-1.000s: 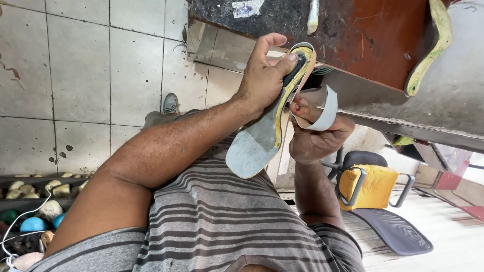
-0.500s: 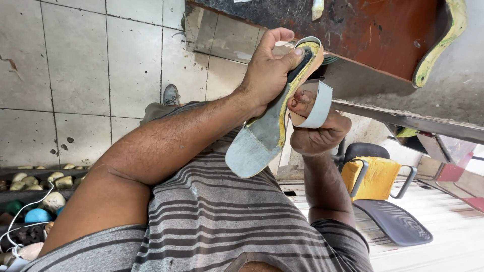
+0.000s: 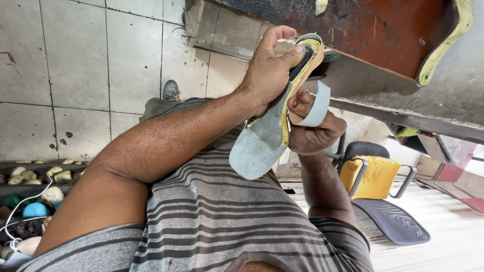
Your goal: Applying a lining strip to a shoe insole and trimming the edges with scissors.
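- Since the earlier frame, both hands and the sole have shifted slightly toward 12 o'clock; the grips are unchanged.
- Left hand [image 3: 269, 68]: clamped around the sole's heel end, thumb pressed on its upper edge, fingers wrapped behind.
- Sole [image 3: 264, 136]: a flat shoe insole, grey face outward, yellowish glue along the rim, held near centre frame. Toe end points to 7 o'clock, heel end to 1 o'clock, just under the bench [image 3: 383, 35].
- Right hand [image 3: 315, 133]: closed on a white strap [image 3: 317, 106], which curls over its fingers at 3 o'clock of the sole. Thumb touches the sole's edge.
- Bench: stained red-brown surface at 1 o'clock, with a yellowish strip [image 3: 446, 43] lying along its far side.
- Shirt [image 3: 222, 221]: grey striped, fills the 6 o'clock area.
- Chair [image 3: 375, 181]: yellow back, dark seat, at 4 o'clock, well apart from the hands.
- Shelf [image 3: 30, 186]: at 8 o'clock, holds pale rounded objects and a white cable; detail too small to identify.
- Floor [image 3: 75, 65]: grey tiles, 10 o'clock; a shoe [image 3: 171, 90] rests there.
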